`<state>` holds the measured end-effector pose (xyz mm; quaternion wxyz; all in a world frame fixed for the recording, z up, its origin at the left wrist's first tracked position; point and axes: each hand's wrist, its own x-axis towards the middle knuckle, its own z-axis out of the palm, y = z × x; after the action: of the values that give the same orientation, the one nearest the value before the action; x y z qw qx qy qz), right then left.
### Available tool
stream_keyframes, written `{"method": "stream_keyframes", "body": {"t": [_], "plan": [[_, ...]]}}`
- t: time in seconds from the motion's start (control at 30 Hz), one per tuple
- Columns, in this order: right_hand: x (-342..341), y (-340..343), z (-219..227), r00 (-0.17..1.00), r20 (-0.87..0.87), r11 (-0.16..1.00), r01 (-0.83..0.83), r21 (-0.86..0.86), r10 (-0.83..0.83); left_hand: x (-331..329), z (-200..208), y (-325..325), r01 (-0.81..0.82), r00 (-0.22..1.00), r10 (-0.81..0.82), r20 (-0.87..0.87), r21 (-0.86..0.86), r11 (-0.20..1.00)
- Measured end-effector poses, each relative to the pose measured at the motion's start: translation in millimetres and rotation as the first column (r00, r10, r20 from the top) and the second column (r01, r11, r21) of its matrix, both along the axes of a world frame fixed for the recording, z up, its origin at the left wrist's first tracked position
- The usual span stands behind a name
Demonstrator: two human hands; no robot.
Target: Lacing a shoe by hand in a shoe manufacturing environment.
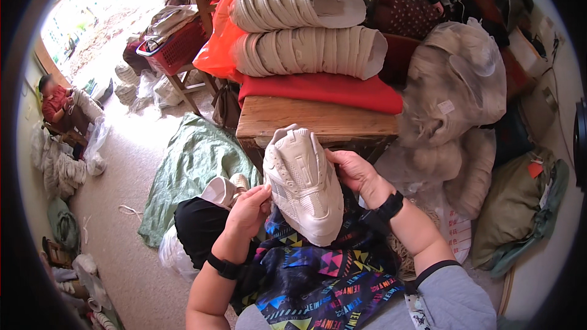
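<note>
A cream-white shoe upper [304,186] is held up over my lap, its toe pointing down toward me. My left hand [249,209] pinches its left edge with thumb and fingers. On the opposite side, my right hand [354,171] grips the right edge near the ankle opening, some of its fingers hidden behind the upper. Beyond it, two rows of nested cream uppers [299,1] lie stacked on a red cloth [324,93] that covers part of a wooden bench [312,116].
Beside my left arm lie a black cloth [199,226] and another pale upper [218,192]. A green woven sheet [183,171] spreads on the floor. Large plastic bags of uppers [452,85] stand at right. Two people sit farther off at left, near a red basket [177,49].
</note>
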<state>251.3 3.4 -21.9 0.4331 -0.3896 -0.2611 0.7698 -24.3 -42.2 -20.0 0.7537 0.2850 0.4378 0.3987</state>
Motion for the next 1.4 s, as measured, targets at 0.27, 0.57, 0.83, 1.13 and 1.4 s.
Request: {"method": "stream_keyframes", "body": {"t": [0.27,0.57,0.83,1.13,1.4], "plan": [[15,-6,-2,0.992,0.123,1.000,0.002,0.000,-0.002,2,-13,-5,0.111,0.980,-0.088,0.180,-0.123,0.986],[36,-31,7,0.985,0.115,0.990,0.126,0.056,-0.131,69,35,25,-0.072,0.956,0.215,-0.198,0.555,0.829],[43,-24,34,0.842,0.257,0.760,0.244,0.602,-0.474,104,11,47,0.268,0.960,-0.151,-0.237,0.606,0.749],[37,-26,-27,0.666,0.527,0.753,0.081,0.653,-0.528,118,-16,57,0.273,0.961,-0.196,-0.193,0.587,0.762],[160,-90,-61,0.736,0.537,0.908,0.282,0.310,-0.412,109,-7,64,0.350,0.929,-0.205,-0.307,0.554,0.756]]}}
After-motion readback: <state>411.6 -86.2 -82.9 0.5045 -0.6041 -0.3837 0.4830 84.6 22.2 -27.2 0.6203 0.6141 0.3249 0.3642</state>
